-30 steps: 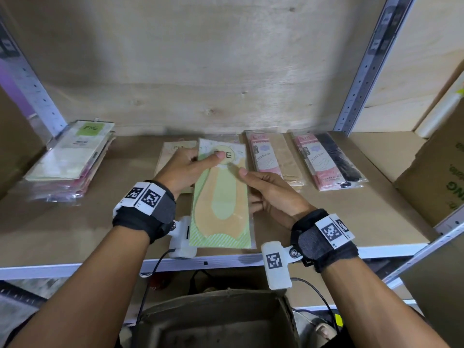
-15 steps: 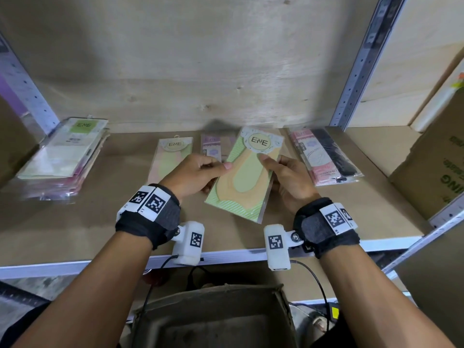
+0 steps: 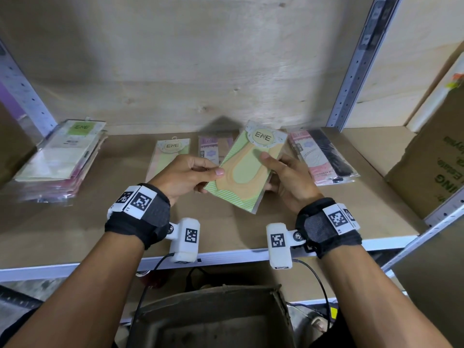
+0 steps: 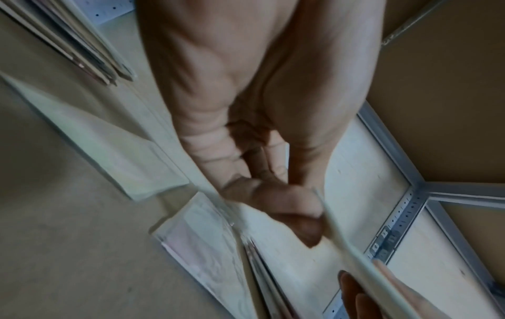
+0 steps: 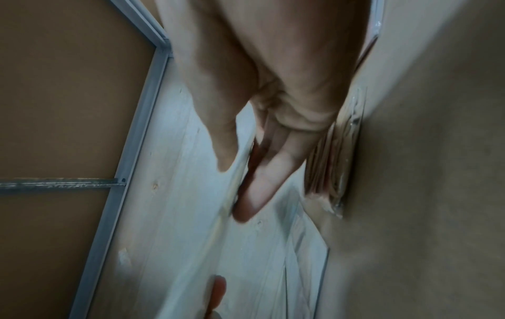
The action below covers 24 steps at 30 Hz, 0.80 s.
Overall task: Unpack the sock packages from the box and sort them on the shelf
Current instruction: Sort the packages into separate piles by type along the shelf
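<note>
A green sock package [image 3: 247, 169] with an ENE label and a beige sock shape is held tilted above the shelf [image 3: 226, 227], its label end pointing up and right. My left hand [image 3: 190, 175] pinches its left edge with thumb on top. My right hand [image 3: 283, 174] pinches its right edge, thumb on the front. In the left wrist view the package [image 4: 276, 228] runs edge-on past my thumb. A similar ENE package [image 3: 167, 154] lies flat on the shelf behind my left hand. The open cardboard box [image 3: 216, 320] sits below the shelf.
A stack of packages [image 3: 60, 159] lies at the shelf's left end. A purple-labelled package [image 3: 211, 150] and a pink-and-black one [image 3: 324, 156] lie at the back. A large carton [image 3: 431, 156] stands at right. A metal upright [image 3: 351, 79] rises behind.
The green package has been lifted off the shelf, moved right and tilted clockwise. Both hands went with it, uncovering the ENE package that lay beneath.
</note>
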{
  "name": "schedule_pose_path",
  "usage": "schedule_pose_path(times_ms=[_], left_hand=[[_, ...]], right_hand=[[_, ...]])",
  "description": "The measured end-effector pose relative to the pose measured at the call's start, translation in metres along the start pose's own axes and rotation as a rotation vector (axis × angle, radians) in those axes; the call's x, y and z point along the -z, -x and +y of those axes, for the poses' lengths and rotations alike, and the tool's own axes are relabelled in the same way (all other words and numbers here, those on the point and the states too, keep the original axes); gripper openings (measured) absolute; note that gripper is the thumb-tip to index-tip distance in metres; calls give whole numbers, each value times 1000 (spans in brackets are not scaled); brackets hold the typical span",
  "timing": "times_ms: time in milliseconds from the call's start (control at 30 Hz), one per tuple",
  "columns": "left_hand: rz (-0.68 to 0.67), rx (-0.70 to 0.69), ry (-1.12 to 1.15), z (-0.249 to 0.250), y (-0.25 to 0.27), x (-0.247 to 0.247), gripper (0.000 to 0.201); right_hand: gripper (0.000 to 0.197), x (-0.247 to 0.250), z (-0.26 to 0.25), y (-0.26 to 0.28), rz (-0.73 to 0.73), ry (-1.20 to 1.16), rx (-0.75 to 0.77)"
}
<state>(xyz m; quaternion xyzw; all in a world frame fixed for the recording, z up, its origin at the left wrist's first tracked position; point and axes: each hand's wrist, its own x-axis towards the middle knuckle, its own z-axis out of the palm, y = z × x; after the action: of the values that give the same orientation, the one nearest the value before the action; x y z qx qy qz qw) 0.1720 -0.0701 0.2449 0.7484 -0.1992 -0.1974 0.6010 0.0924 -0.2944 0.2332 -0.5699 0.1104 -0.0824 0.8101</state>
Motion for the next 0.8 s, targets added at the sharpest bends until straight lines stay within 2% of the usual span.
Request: schedule_pose_path(times_ms=[133, 300, 467, 600, 700, 800], left_hand=[[101, -19, 32, -1, -1, 2, 16], [94, 50, 67, 0, 2, 2, 22], [132, 23, 90, 0, 0, 5, 22], [167, 4, 192, -2, -1, 3, 14], [162, 15, 322, 2, -2, 1, 26], [166, 60, 297, 4, 0, 4, 26]], right_hand=[[19, -3, 3, 4, -198, 62, -95], [29, -1, 2, 6, -220, 83, -101], [29, -1, 1, 8, -231, 221, -157], [23, -2, -1, 9, -253, 187, -1], [27, -4, -4, 8, -248, 162, 130], [34, -5, -1, 8, -259, 196, 140]])
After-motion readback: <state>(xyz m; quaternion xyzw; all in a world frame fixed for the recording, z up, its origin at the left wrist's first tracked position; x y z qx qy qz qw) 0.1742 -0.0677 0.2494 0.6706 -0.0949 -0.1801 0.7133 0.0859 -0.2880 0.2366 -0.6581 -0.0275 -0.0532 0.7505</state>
